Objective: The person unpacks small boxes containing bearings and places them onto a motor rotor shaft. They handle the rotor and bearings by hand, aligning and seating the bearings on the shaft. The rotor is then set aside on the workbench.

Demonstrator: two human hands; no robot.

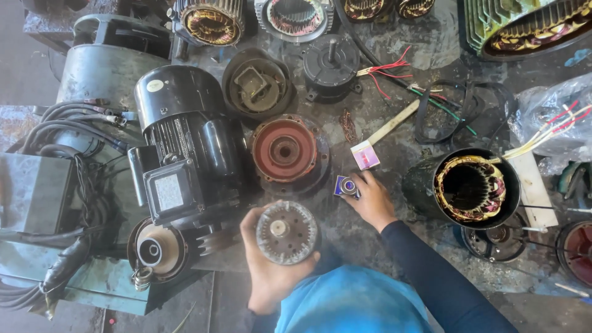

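Two hands busy: my left hand (269, 271) grips a finned metal rotor (287, 232) near the bench's front edge. My right hand (370, 200) pinches a small blue bearing box (347, 186) beside the red end cover (284, 150).

A narrow strip of bare floor (394, 166) is left between the red end cover (285, 150) and the stator housing with copper windings (472, 188); passage there is partly blocked by a pale wooden stick (387, 131) lying across it. To the left, the way is closed by the black motor (185, 145) and a bundle of black cables (74, 123). Farther up, room is taken by a small black motor (331, 61) and loose red wires (388, 71).
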